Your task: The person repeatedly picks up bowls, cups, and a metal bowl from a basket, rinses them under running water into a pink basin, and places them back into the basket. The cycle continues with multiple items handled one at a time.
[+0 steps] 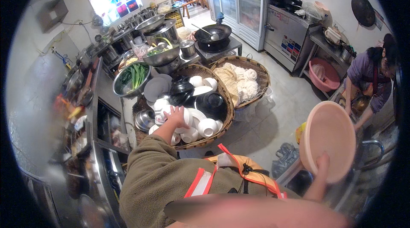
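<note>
My left hand (177, 118), fingers spread, rests on a white bowl (186, 115) among the dishes in a large round woven bamboo basket (231, 112). Whether the fingers grip the bowl cannot be told. White bowls, black bowls (210, 103), grey plates (156, 89) and steel bowls (145, 119) lie in that basket. On the right, my right hand (323, 160) grips a large pale pink plastic basin (330, 132) by its near side, thumb inside the wall. The basin is tilted, its inside turned towards me, and nothing shows in it.
Another bamboo basket (267, 80) with noodle bundles (248, 88) stands behind the dishes. A steel bowl of green leaves (136, 77) is left of it. A wok (213, 34) sits on a stove further back. At the right a person (368, 74) bends over a pan; a grey plastic bag (285, 157) lies nearby.
</note>
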`<control>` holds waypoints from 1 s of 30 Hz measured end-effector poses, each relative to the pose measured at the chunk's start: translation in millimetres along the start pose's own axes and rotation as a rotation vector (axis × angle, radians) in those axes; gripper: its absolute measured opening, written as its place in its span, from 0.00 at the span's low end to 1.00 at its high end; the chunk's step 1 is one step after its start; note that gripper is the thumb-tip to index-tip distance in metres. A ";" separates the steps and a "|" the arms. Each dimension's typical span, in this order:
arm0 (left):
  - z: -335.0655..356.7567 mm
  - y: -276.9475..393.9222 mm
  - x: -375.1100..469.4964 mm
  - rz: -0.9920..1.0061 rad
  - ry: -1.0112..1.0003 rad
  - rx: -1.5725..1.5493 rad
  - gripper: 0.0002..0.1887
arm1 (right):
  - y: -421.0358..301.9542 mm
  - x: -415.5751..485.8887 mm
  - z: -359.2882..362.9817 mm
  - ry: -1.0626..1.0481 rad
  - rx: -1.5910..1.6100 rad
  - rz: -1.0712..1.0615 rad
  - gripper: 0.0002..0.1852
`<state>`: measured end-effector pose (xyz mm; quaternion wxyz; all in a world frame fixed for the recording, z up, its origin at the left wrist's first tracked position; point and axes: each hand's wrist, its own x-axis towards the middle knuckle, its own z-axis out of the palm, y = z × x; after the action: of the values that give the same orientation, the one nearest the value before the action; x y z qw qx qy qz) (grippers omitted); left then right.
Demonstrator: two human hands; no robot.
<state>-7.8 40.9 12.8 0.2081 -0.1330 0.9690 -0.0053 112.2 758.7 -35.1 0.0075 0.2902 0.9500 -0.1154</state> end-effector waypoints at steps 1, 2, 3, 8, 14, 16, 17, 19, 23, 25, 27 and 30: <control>0.3 -0.1 0.3 -0.002 0.002 0.001 0.64 | -2.1 -1.1 -1.8 -0.007 -0.013 0.005 0.22; 0.6 -0.1 0.5 -0.002 0.000 0.001 0.64 | -3.6 -1.7 -2.7 -0.009 -0.031 0.006 0.21; 0.4 -0.1 0.6 -0.001 -0.002 0.002 0.64 | -4.5 -2.1 -2.7 -0.005 -0.025 0.008 0.19; -1.8 0.7 -0.3 0.000 -0.011 -0.001 0.63 | -2.0 -0.2 -0.5 0.029 0.001 0.003 0.15; -2.0 0.7 1.2 -0.004 -0.021 0.009 0.64 | -4.0 -0.4 -3.7 -0.005 -0.005 0.027 0.18; -1.3 0.3 1.7 -0.014 -0.024 0.020 0.64 | -4.3 -0.5 -3.0 -0.002 0.006 0.042 0.19; -1.1 0.1 1.7 -0.005 -0.024 0.016 0.64 | -3.8 -0.5 -2.5 0.008 0.002 0.048 0.19; -1.3 0.2 1.0 -0.012 -0.022 0.034 0.64 | -3.8 -1.1 -0.9 0.038 0.009 0.041 0.19; -2.9 1.5 0.1 -0.011 -0.026 0.032 0.65 | -9.2 -5.3 -7.2 0.019 0.013 0.036 0.20; -1.9 1.7 0.8 -0.020 -0.022 0.047 0.65 | -17.0 -7.7 -12.8 0.011 -0.022 0.032 0.19; 1.0 -1.0 2.4 -0.025 -0.023 0.024 0.65 | -24.0 -10.8 -15.9 -0.008 -0.062 -0.039 0.18; 6.8 -6.6 11.3 0.067 0.039 -0.025 0.64 | -23.0 -11.7 -19.6 -0.077 -0.127 -0.128 0.17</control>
<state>-13.3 31.9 2.5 0.1877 -0.1030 0.9767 0.0112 110.2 738.2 -10.1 0.0552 0.2232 0.9709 -0.0665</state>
